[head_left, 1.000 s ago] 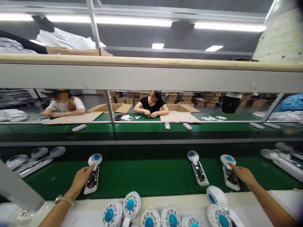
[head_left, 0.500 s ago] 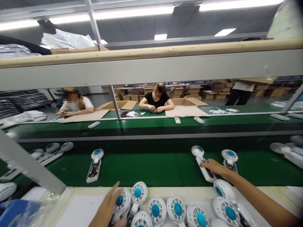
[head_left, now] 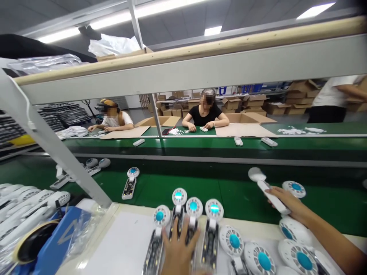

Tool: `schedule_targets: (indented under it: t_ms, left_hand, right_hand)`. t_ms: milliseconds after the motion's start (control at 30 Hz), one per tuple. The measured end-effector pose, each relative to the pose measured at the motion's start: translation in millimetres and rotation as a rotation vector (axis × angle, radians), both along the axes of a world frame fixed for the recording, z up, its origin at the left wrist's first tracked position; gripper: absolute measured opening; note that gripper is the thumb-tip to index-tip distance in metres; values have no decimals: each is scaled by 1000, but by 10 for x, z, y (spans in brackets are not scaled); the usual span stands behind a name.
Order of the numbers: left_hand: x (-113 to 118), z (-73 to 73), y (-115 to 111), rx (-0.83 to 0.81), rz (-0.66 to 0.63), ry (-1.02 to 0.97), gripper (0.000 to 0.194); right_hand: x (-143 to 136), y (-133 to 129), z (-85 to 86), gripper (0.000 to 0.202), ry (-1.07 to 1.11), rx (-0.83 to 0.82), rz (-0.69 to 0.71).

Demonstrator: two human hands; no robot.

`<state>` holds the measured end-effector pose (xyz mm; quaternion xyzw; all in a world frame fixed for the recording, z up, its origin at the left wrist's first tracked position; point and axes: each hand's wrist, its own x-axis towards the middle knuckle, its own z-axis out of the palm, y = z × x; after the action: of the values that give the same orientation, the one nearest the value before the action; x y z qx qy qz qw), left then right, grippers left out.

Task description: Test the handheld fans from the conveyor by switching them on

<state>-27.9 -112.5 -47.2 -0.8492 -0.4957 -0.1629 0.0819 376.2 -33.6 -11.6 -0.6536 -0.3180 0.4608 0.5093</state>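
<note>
Several white handheld fans with blue centres lie along the near worktop, some with open handles showing circuitry, such as the fan (head_left: 210,244) right of my left hand. My left hand (head_left: 179,246) has its fingers spread over the open handles of the middle fans. At the right, over the green belt, my right hand (head_left: 282,198) grips a white fan (head_left: 272,196) by its handle, its smooth side up. Another fan (head_left: 294,188) lies just beyond that hand. A lone open fan (head_left: 130,185) rests on the belt left of centre.
A slanted metal post (head_left: 69,152) crosses the left side, near a blue bin (head_left: 61,244) and stacked white fans (head_left: 28,206). White paper (head_left: 114,244) lies on the worktop. Across the belt (head_left: 186,172) sit two people; another stands at right. A shelf beam (head_left: 186,72) spans above.
The view has shifted right. My left hand has moved over the middle fans, its fingers spreading. The fan in my right hand has turned from its open side to its smooth side.
</note>
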Motion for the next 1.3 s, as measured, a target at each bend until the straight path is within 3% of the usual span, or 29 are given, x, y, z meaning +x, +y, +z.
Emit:
schedule_targets:
  t_ms: [200, 300, 367, 500, 633, 733, 933, 1300]
  left_hand:
    - [443, 373, 1319, -28, 105, 3, 62]
    - [503, 462, 1607, -19, 61, 5, 63]
    - [431, 477, 1569, -4, 28, 0, 61]
    - [33, 373, 1198, 34, -12, -16, 52]
    - [-461, 150, 914, 168, -132, -36, 42]
    - [-666, 27, 855, 134, -134, -110, 43]
    - [-689, -60, 847, -14, -124, -167, 44]
    - [-686, -47, 846, -52, -116, -157, 42]
  right_hand:
    - [161, -248, 307, 19, 130, 101, -77]
    - [381, -451, 272, 17, 250, 164, -187]
    - [558, -601, 158, 17, 337, 169, -244]
    - [796, -843, -161, 23, 491, 60, -374]
    - [751, -887, -358, 19, 555, 224, -392]
    - [648, -833, -387, 19, 510, 311, -424]
    - [508, -831, -377, 30, 443, 334, -412]
    - [454, -874, -326, 35, 390, 320, -390]
